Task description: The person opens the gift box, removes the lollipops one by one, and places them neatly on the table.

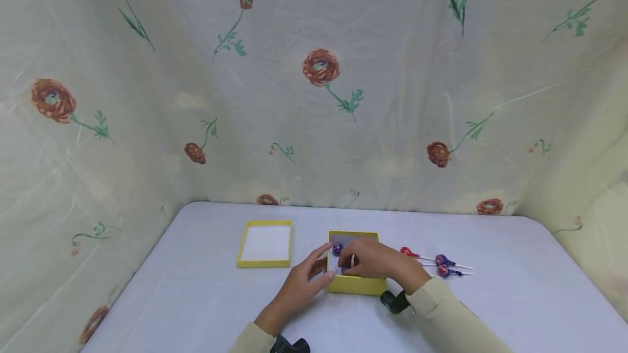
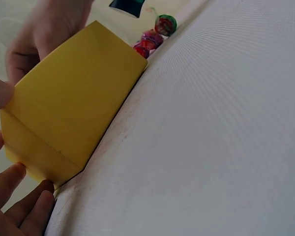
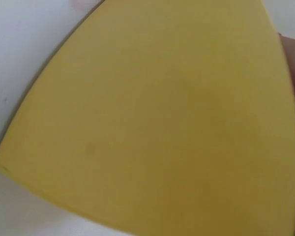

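An uncovered yellow box (image 1: 357, 286) stands on the white table. Inside it, toward the left wall, lies a purple-wrapped lollipop (image 1: 337, 249). My right hand (image 1: 370, 259) reaches down into the box and pinches another dark-wrapped lollipop (image 1: 344, 269), whose white stick shows by the fingers. My left hand (image 1: 305, 285) rests against the box's left side, its fingers spread along the wall and the thumb at the near corner. In the right wrist view the box's yellow wall (image 3: 162, 123) hides most of the right hand.
Left of the box lies a yellow-rimmed lid (image 1: 265, 263), its white inside facing up. On the right are several lollipops, among them a red one (image 1: 406, 251) and a purple one (image 1: 444, 260). A flowered curtain (image 1: 392, 97) hangs behind the table.
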A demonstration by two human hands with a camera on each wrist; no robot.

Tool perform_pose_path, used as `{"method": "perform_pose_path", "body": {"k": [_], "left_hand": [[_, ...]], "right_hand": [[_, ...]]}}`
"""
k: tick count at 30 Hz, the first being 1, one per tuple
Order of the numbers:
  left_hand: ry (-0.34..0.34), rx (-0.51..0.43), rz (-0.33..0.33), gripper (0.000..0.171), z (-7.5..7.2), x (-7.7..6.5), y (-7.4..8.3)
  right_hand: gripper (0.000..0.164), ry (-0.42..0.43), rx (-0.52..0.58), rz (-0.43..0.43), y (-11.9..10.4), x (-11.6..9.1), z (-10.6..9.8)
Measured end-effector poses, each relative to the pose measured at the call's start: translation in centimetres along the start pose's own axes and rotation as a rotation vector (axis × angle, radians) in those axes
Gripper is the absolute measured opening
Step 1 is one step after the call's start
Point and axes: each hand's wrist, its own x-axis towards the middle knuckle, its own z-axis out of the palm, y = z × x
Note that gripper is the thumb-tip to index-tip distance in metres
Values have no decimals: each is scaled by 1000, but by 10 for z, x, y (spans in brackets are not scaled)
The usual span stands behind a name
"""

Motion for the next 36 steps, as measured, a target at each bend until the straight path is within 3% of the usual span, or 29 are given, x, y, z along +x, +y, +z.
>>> {"method": "perform_pose_path", "body": {"k": [16,22,29,36], "left_hand": [[12,21,-17,59,-1,0,2],[23,28,-27,59,3,1,1],[22,10,19,59,1,2,1],[20,6,21,59,3,1,-4]], "right_hand": [[15,246,75,-146,-10,-30,-21],[16,271,59,-99,-11,-50,-28],[15,355,13,-65,2,-77,-33],[17,425,-13,-47,14,-105,-33]]}}
